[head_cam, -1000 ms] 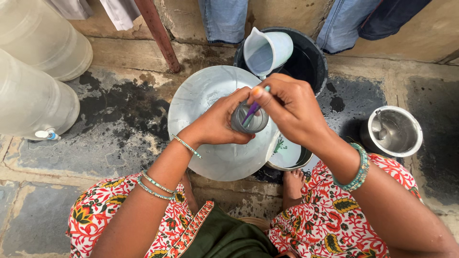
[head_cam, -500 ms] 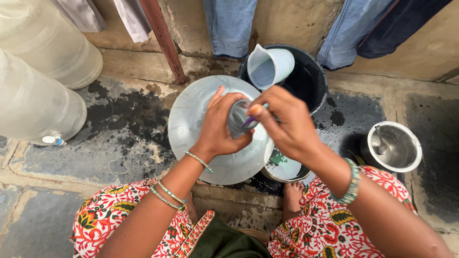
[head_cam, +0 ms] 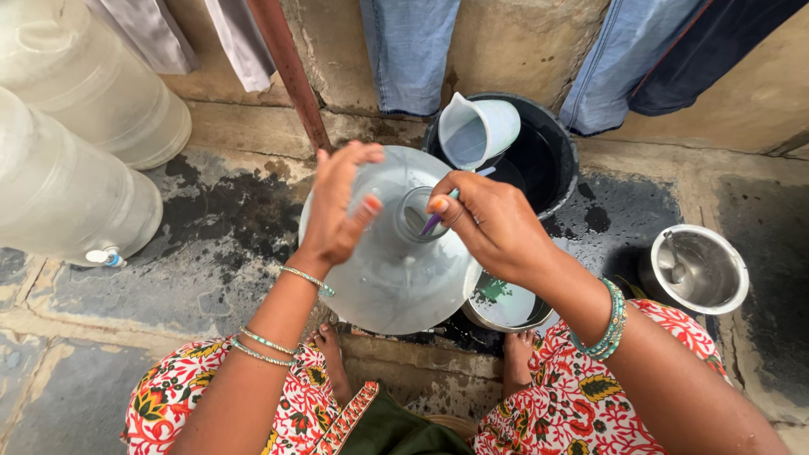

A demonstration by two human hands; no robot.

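Note:
A large clear water jug [head_cam: 388, 270] stands upright between my knees, seen from above, its open neck [head_cam: 417, 212] in the middle. My right hand [head_cam: 493, 227] grips a thin purple-and-teal brush handle [head_cam: 440, 215] that pokes down into the neck. My left hand [head_cam: 341, 206] hovers just left of the neck with fingers spread, holding nothing, the thumb close to the jug's shoulder.
A black bucket [head_cam: 556, 168] with a pale plastic mug [head_cam: 476, 131] inside stands behind the jug. A steel bowl [head_cam: 506, 307] sits under my right wrist; a steel pot [head_cam: 699, 270] is at right. Two big water jugs [head_cam: 76, 177] lie at left. Clothes hang along the wall.
My left hand has let go of the jug's neck and opened, lifting slightly to the left. The right hand still holds the brush in the neck.

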